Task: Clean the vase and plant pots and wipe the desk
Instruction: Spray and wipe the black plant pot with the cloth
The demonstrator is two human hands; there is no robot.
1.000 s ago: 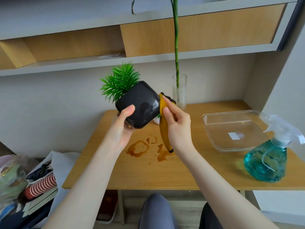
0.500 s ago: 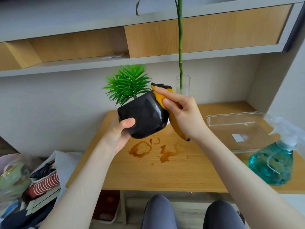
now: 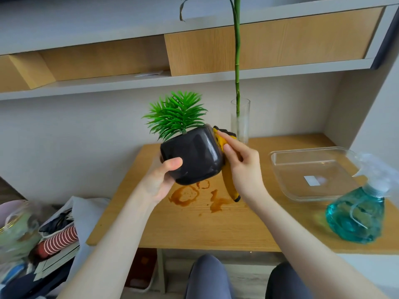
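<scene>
Here the left hand (image 3: 158, 182) gripped a glossy black plant pot (image 3: 192, 156), thumb across its near face, and held it tilted in the air above the wooden desk (image 3: 194, 229). A spiky green plant (image 3: 176, 116) stood out of the pot's upper end, pointing up and away from the viewer. The right hand (image 3: 243, 169) pinched a yellow cloth (image 3: 228, 182) (dark trim along its edge) and pressed it against the pot's right side; the cloth's free end hung down below the hand. Brown liquid stains (image 3: 190, 195), ring-shaped and streaked, lay on the desk directly beneath the pot. At the back of the desk stood a clear glass vase (image 3: 240, 121), upright, with a tall green stem (image 3: 237, 61) rising from it past the shelf (image 3: 194, 76) above. To the right lay a clear shallow tray (image 3: 311, 173), and nearer the front edge, just beside it, a teal spray bottle (image 3: 356, 214) with a clear trigger head.
</scene>
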